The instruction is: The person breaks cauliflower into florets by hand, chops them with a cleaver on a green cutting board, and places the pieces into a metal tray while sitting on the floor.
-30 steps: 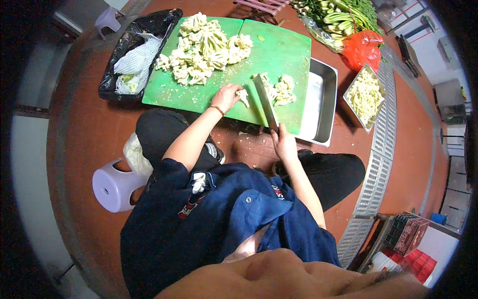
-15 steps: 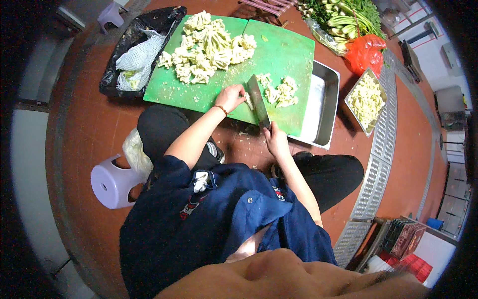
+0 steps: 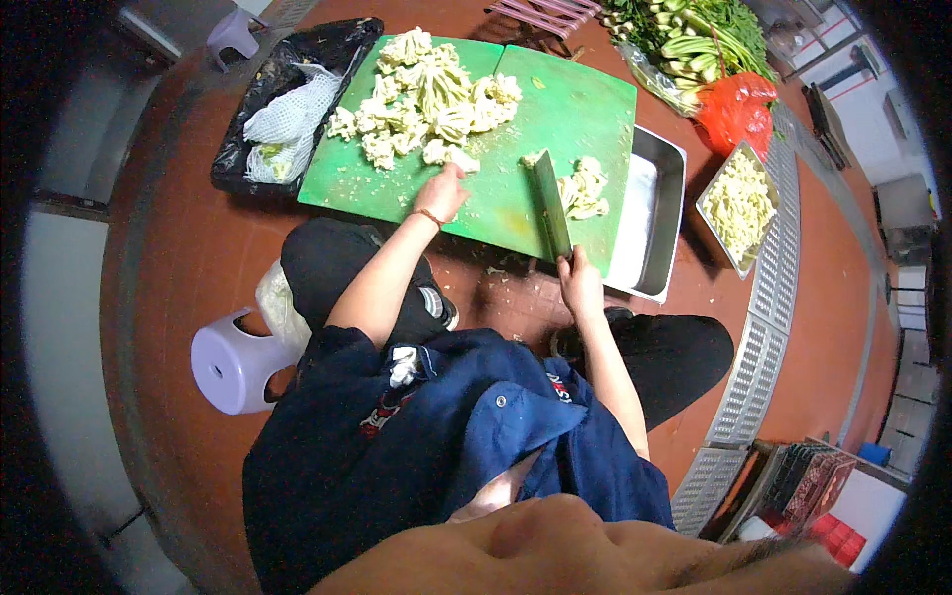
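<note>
A wide-bladed cleaver (image 3: pixel 552 210) stands on the green cutting board (image 3: pixel 387 203), its handle in my right hand (image 3: pixel 581 285). Cut cauliflower pieces (image 3: pixel 586 188) lie against the right side of the blade. My left hand (image 3: pixel 442 193) is at the board's near edge, its fingertips closed on a cauliflower floret (image 3: pixel 451 156) at the near side of a big heap of cauliflower (image 3: pixel 436 89). Small crumbs are scattered over the board. My fingers partly hide how the floret is gripped.
A steel tray (image 3: pixel 666 213) sits under the board's right side. Farther right stands a steel pan of cut cauliflower (image 3: pixel 739 203). A black-lined bin (image 3: pixel 233 149) with white foam netting adjoins the left. Behind are leafy vegetables (image 3: pixel 694 45) and a red bag (image 3: pixel 736 111); a purple stool (image 3: pixel 233 365) stands left.
My left hand has left the small piece by the blade and moved left to the heap's near edge. The cleaver has shifted right, pushing up against the cut pieces.
</note>
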The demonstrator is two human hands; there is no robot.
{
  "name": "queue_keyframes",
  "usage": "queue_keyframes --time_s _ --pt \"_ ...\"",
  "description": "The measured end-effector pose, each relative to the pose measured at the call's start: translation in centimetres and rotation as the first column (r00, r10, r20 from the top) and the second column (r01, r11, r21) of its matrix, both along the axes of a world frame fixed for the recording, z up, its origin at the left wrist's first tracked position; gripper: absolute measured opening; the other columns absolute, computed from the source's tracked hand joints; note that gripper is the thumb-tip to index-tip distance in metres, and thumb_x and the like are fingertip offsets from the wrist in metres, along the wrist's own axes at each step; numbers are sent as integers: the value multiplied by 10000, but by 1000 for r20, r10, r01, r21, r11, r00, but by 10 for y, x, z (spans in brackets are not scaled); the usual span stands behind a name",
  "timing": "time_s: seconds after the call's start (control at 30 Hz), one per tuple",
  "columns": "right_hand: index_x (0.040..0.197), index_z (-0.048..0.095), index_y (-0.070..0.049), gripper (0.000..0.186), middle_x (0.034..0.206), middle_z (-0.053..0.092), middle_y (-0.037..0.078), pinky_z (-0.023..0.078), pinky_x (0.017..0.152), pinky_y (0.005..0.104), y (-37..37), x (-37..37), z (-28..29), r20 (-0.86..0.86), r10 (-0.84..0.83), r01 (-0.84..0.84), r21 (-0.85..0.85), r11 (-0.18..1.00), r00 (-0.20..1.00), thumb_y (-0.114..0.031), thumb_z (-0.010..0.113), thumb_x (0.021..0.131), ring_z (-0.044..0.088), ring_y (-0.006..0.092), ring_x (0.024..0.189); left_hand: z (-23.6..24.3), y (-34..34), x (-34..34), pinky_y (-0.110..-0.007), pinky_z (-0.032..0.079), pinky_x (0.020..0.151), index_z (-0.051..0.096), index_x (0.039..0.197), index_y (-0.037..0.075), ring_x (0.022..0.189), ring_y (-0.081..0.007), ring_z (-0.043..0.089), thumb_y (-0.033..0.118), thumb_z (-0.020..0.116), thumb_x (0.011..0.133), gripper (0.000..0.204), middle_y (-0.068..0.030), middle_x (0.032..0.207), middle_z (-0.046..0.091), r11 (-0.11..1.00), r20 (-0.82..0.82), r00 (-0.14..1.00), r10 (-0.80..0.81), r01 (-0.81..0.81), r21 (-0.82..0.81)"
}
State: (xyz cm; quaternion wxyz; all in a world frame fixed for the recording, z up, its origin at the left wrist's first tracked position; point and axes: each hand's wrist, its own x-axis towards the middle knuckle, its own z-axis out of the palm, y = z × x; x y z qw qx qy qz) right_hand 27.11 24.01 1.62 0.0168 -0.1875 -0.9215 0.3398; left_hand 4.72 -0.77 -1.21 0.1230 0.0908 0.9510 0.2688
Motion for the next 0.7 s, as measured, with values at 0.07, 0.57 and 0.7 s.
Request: queue_keyframes --time_s 0.07,0.57,0.7 --pt "1027 551 3 235 851 650 316 498 707 554 4 3 1 10 -7 7 -1 1000 1000 -205 626 949 631 516 825 5 12 6 -505 548 837 556 1139 57 976 -427 677 234 749 809 421 -227 1067 700 993 97 990 -102 96 61" --pt "1033 536 -45 253 809 668 285 513 698 574 -9 20 17 -46 70 -69 15 998 997 -266 629 951 649 500 796 -5 47 20 -418 440 1095 576 1316 108 1256 -371 535 77 721 798 538 -161 1310 583 887 -168 957 -236 282 364" --pt "1024 532 -48 243 818 674 268 512 694 572 -17 21 31 0 95 -95 -7 995 995 -258 629 950 649 492 800 -13 41 18 -415 498 1012 566 1322 97 1161 -325 611 137 747 829 526 -127 1267 596 932 -218 957 -191 247 264"
